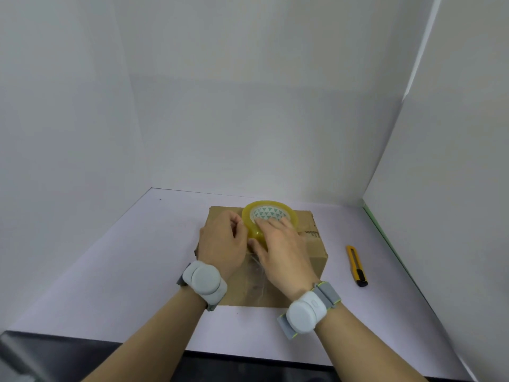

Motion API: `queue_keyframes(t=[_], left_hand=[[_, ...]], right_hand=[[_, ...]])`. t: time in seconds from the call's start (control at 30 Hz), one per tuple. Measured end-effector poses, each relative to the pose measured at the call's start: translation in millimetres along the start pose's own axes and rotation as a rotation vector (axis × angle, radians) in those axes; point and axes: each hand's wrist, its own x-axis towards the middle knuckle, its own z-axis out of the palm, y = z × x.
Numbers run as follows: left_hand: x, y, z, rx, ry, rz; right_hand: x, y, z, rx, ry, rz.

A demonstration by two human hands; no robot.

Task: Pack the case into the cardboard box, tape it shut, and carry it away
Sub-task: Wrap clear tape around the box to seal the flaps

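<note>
On the pale lilac tabletop (137,257), enclosed by plain white wall panels (248,106) at the back and both sides, a closed brown cardboard box (314,244) is set near the middle. The case cannot be seen; whether it is inside cannot be told. A strip of clear tape (257,274) is seen running down the near face of the box, wrinkled where it meets the top edge. The left hand (220,244) is laid on the left part of the box top, its fingers curled at the side of the roll; whether anything is pinched by them cannot be told. The right hand (281,249) is wrapped over the near rim of a yellowish transparent roll of packing tape (272,209), which is held on the box top with its patterned core facing up. Grey sensor bands (205,279) are worn on both wrists. To the right of the box, apart from it, a yellow and black utility knife (356,266) is laid flat.
</note>
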Motion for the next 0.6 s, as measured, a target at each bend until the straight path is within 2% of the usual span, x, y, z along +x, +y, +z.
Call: queue_keyframes(t=[0.1, 0.23, 0.47, 0.6], left_hand=[[1, 3, -2, 0.097, -0.065, -0.002], [3, 0, -8, 0.159, -0.041, 0.053], [6, -12, -19, -0.128, -0.020, 0.017], [4, -12, -21, -0.149, -0.048, -0.010]], right_hand=[[0, 1, 0, -0.006, -0.008, -0.004], [0, 3, 0, 0.009, -0.023, -0.002], [0, 3, -1, 0.022, -0.031, -0.006], [1, 2, -1, 0.014, -0.033, -0.002]])
